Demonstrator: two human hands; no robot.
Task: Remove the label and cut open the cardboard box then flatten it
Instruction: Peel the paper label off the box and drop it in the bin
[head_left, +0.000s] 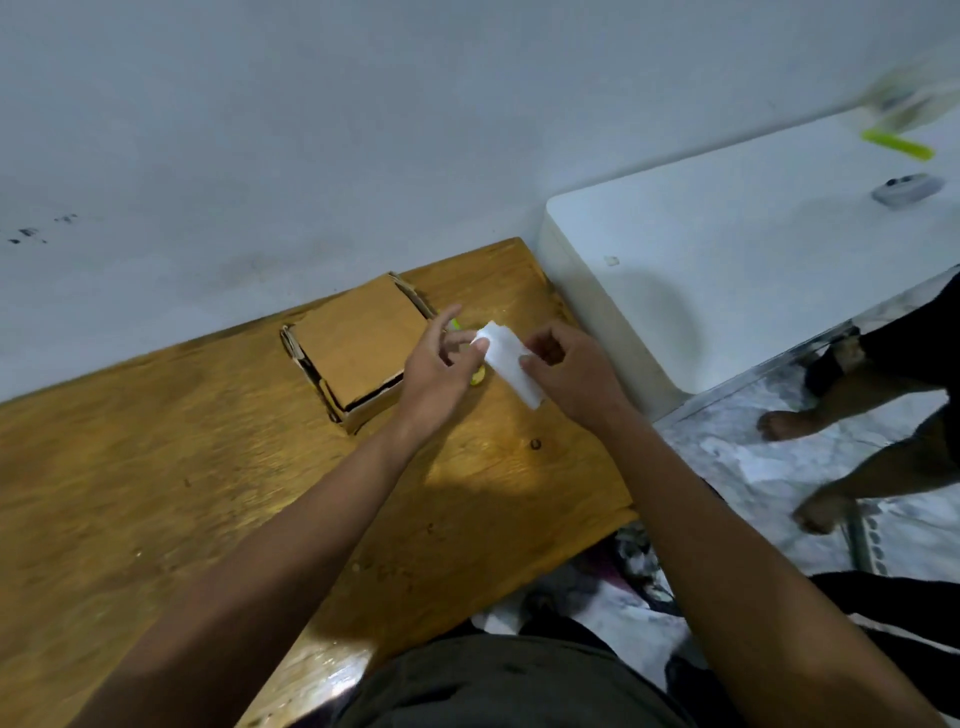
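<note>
Both hands pinch the label (511, 364): left hand (441, 364) at its far end, right hand (571, 374) near the middle. The box (358, 343) lies just left of the left hand, which is nearer it, its top uncut.

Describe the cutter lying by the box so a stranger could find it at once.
Start at the wooden table against the wall and find the brown cardboard box near its far end. Just right of the box, mostly hidden beneath the left hand, lies the cutter. Its bright yellow-green colour separates it from the white label held above it.
</note>
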